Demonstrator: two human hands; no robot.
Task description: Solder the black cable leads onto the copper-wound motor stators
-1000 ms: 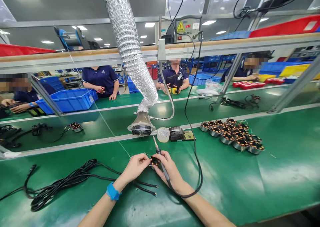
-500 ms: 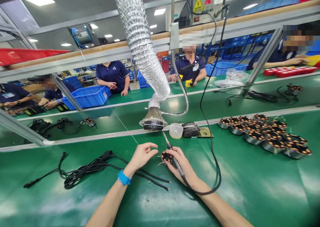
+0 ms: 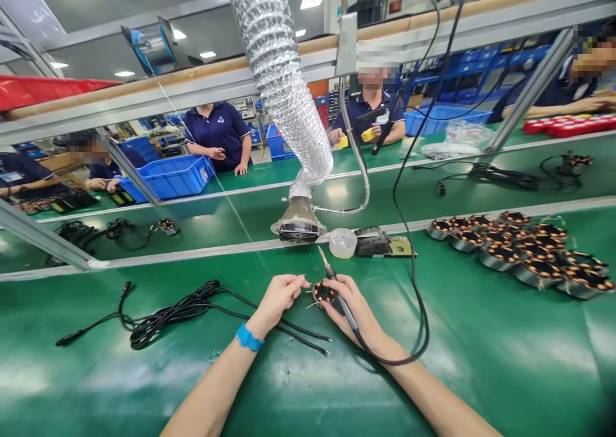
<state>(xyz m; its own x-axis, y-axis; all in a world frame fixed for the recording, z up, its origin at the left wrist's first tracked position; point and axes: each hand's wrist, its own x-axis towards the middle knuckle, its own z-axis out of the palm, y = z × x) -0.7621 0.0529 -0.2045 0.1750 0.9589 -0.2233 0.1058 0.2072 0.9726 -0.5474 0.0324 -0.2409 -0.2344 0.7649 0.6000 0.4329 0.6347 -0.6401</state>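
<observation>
1. Your right hand (image 3: 353, 305) is holding the wound ring (image 3: 317, 296) and soldering iron (image 3: 347, 314), lower centre.
2. Your left hand (image 3: 279, 301) is pinching narrowly, contents unclear.
3. The ring is likely proving stiff, wire ends (image 3: 310, 306) fragile: favour its rim (image 3: 318, 303).

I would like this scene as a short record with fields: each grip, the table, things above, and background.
Right grip: holds a small round copper-wound ring and a black-handled soldering iron
Left grip: fingertips beside that ring; anything pinched is too small to tell
Green tabletop, left: looped black cable
Tabletop, right: grouped silver-sided copper-wound rings
Above: silver corrugated duct
Background: co-workers in dark blue shirts
</observation>
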